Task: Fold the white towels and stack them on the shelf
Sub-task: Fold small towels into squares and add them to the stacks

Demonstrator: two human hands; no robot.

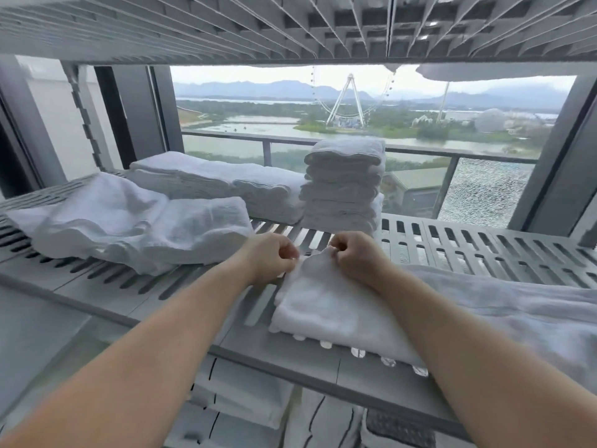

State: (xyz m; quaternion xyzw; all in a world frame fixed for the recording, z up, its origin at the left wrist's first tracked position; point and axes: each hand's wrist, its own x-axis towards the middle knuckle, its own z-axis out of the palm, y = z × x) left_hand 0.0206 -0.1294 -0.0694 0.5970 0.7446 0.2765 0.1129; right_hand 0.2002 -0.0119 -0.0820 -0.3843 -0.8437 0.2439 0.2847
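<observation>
A partly folded white towel lies on the grey slatted shelf in front of me. My left hand pinches its far left corner, and my right hand pinches its far right corner, both fists closed on the cloth. Just behind my hands stands a tall stack of folded white towels. A lower, wider pile of folded towels lies to its left.
Loosely folded white towels lie at the shelf's left front. An unfolded white cloth spreads across the right front. Another slatted shelf hangs close overhead. More folded linen sits on the level below. A window with a railing is behind.
</observation>
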